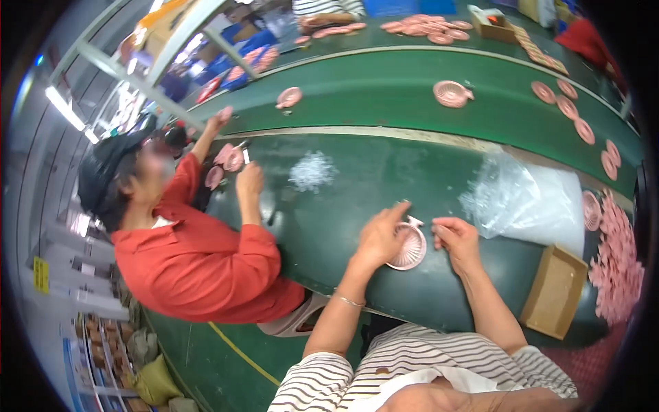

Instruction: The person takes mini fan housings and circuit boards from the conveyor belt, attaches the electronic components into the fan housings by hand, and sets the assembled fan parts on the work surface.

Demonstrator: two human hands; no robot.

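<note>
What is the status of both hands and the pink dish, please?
Left hand over left edge of pink dish. Right hand curled, apart from dish. Plastic bag farther right, clear of dish.

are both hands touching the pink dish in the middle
No, only the left hand is at the pink dish; the right hand is beside it, fingertips apart from it.

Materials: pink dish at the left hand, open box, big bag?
Pink dish: probably moulded plastic, semi-gloss; crisp ribs, soft highlights.
Open box: likely cardboard, matte; plain brown walls.
Big bag: looks like plastic film, glossy; translucent, creased.
</note>
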